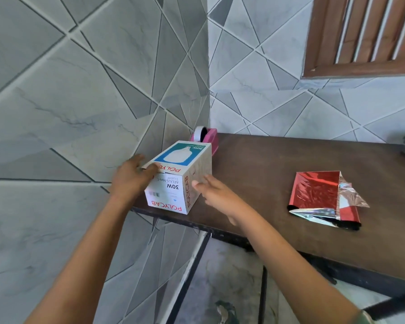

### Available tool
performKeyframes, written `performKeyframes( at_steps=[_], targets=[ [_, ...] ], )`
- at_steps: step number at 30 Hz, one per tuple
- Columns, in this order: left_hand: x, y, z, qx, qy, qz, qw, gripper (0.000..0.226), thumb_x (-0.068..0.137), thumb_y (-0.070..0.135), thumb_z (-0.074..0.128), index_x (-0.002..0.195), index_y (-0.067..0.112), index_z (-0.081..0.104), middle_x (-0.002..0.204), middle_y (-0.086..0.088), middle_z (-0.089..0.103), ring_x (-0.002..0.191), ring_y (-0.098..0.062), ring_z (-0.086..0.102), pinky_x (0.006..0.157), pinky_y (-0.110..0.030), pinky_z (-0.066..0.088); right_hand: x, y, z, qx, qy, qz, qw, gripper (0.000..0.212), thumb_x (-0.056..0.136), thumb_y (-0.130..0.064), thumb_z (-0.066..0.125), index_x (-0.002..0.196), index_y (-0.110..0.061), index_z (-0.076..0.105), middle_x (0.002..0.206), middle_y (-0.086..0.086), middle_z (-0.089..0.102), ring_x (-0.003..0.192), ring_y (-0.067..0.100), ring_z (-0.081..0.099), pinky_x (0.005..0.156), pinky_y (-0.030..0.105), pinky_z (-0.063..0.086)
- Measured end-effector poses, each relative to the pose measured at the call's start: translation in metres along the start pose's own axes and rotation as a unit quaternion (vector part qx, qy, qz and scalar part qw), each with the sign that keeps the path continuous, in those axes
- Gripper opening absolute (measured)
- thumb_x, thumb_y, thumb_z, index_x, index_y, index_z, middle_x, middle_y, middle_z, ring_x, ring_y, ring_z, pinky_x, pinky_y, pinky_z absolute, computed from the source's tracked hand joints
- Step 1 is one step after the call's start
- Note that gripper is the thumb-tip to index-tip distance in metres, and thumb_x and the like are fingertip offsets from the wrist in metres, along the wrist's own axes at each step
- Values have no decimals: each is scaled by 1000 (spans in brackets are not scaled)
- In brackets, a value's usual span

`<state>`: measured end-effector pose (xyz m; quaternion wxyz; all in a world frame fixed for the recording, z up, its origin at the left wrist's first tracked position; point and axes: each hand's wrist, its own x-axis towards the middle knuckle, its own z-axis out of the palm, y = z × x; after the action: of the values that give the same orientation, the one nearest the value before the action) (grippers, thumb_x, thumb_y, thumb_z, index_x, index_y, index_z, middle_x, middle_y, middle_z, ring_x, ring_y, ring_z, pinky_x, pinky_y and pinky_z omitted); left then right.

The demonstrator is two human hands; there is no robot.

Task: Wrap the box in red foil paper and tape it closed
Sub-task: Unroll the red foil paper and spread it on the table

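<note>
The dark brown table [278, 174] fills the right half of our view. The box [173, 181], a white printed carton, stands bare at its 9 o'clock end, close to the near edge. The red foil paper [313, 192] lies folded and crumpled at 3 o'clock from the box, well apart from it, silver underside showing. Our left hand [131, 176] clasps the box's left upper edge, thumb over the top. Our right hand [215, 192] lies flat-fingered against the right face and grasps nothing. The pink tape dispenser [208, 136] sits just behind the box at 12 o'clock.

We judge this the very start: positioning the box, with no wrapping begun. Next, we would need to unfold the foil flat and set the box on its middle.
</note>
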<state>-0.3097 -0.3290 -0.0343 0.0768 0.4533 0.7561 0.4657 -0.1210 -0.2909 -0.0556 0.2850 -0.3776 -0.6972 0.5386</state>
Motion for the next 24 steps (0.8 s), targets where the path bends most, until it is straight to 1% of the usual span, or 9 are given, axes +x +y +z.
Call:
performKeyframes(
  at_steps=[2,4,7,10,11,15,17,20,24],
  targets=[
    [-13,20,12,-3,76,67,995,44,87,38,57,126,16,59,122,-11,64,106,-29,62,89,-34,48,-8,6,-24,-27,55,-8,998,44,97,-32,49,139,-24,41,129,-12,47,123,8,43,103,29,35],
    [-28,45,33,-72,68,122,988,32,88,35,55,114,21,66,108,-1,69,98,-21,65,83,-30,48,-18,12,-53,-65,112,-25,991,33,94,-30,54,125,-20,57,121,-7,58,111,8,53,96,25,39],
    [-51,88,88,-163,-53,153,973,15,89,24,60,98,23,72,96,8,68,92,-9,62,84,-22,44,-42,25,-106,-119,202,-47,971,18,91,-18,58,104,-12,70,88,-10,64,80,3,56,84,18,40],
    [-60,114,149,-177,-193,172,950,12,82,21,66,82,31,72,89,6,71,89,-11,64,90,-27,49,-73,37,-156,-178,297,-17,938,18,91,-13,58,104,-8,70,92,-3,64,86,10,58,68,4,37],
    [-61,119,167,-171,-228,163,945,13,81,22,67,77,34,71,87,3,72,90,-16,67,90,-33,50,-82,43,-170,-200,324,6,925,19,91,-14,58,105,-9,69,94,-1,66,88,12,58,67,7,38],
    [-70,141,216,-70,-300,168,936,12,84,19,66,92,18,74,98,-5,72,100,-21,64,81,-23,45,-99,74,-222,-319,338,145,874,28,86,-19,59,111,-7,65,111,12,66,105,28,59,81,29,42],
    [-78,152,224,-19,-333,189,924,19,84,25,67,99,16,74,105,-1,70,102,-16,62,78,-17,41,-99,83,-230,-328,324,191,866,19,82,-21,60,93,-7,66,93,13,65,91,30,59,71,29,42],
    [-83,161,231,63,-392,228,889,35,84,41,66,109,17,69,116,2,64,106,-15,58,84,-22,41,-93,88,-229,-318,322,215,866,20,78,-29,67,69,-13,59,73,7,56,76,25,54,54,27,35],
    [-84,163,236,108,-432,242,862,53,77,51,69,118,18,62,122,-1,58,109,-16,54,82,-23,40,-84,91,-230,-282,340,210,872,28,74,-25,73,96,-9,66,95,9,66,95,26,61,69,26,40]
  ],
)
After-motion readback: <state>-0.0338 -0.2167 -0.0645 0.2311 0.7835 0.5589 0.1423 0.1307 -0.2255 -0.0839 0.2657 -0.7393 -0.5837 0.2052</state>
